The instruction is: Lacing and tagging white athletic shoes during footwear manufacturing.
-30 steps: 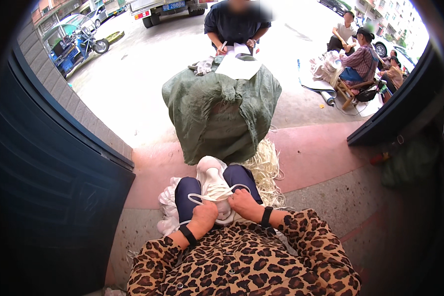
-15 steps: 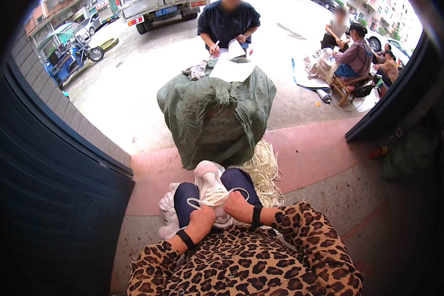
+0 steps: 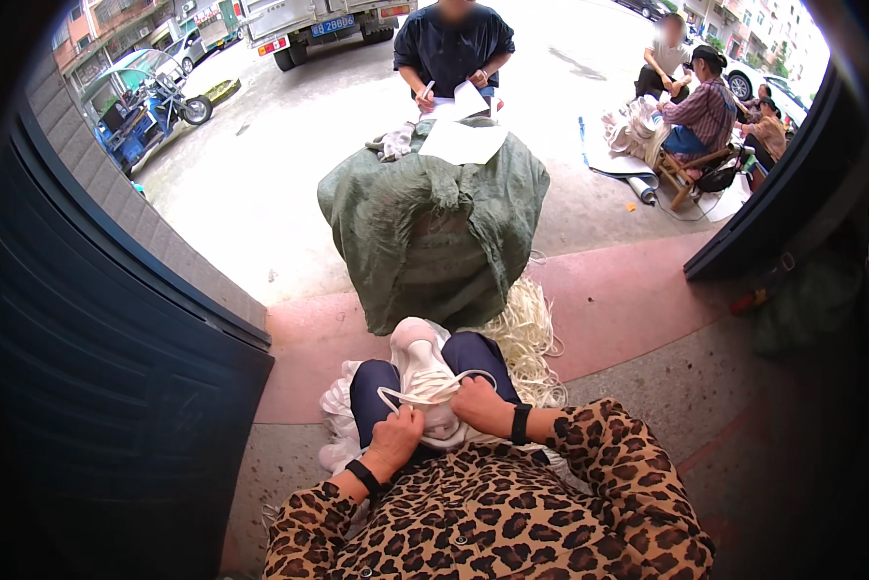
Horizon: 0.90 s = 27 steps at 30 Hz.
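Lower centre of frame: white cloth piece with a white cord loop (image 3: 423,382) lies on the lap, over dark blue trousers (image 3: 480,356), directly under and between both hands. Left hand (image 3: 396,437), lower centre-left, is closed with fingers pinching the cord end just below the cloth; wrist bent down, black band at the wrist, leopard-print sleeve (image 3: 311,512) running to the lower edge. Right hand (image 3: 480,403), just right of centre, is closed on the cord and cloth edge, knuckles up, forearm entering from the lower right, black wristband showing. The two hands are near, not touching.

Compared with the frame half a second earlier: hands sit in much the same spot on the lap, right hand a little nearer the cloth's middle; cord loop now more drawn out toward the left.

Further up: heap of pale cream cords (image 3: 526,333) on the floor beside the knees. Beyond it, a large green sack (image 3: 434,227) at mid-frame with white paper sheets (image 3: 462,140) on top. Top centre, a person in dark blue top (image 3: 451,43) holding paper
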### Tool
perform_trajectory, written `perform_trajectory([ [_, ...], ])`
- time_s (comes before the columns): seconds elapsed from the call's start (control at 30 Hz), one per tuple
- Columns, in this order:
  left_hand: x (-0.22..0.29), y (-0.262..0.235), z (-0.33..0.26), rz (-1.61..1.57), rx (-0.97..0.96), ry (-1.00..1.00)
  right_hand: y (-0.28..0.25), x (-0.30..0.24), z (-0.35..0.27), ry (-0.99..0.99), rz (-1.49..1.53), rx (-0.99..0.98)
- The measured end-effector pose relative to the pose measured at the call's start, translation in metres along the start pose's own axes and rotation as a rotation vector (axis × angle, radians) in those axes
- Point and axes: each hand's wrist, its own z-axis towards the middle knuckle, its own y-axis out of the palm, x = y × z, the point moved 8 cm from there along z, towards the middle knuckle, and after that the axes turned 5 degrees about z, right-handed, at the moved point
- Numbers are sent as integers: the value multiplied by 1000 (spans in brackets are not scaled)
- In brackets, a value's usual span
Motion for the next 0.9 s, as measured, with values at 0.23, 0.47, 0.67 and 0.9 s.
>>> perform_trajectory([
  [0.23, -3, -23, 9, -149, 121, -70, -30, 13, -13, -39, 231, 230],
  [0.47, -12, -30, 24, -559, 145, -140, -25, 21, -20, 42, 410, 357],
  [0.67, -28, -43, 40, -894, 195, -280, -79, 11, -4, 36, 777, 596],
  [0.9, -42, -44, 48, -1024, 171, -365, -88, 20, 5, 105, 843, 624],
])
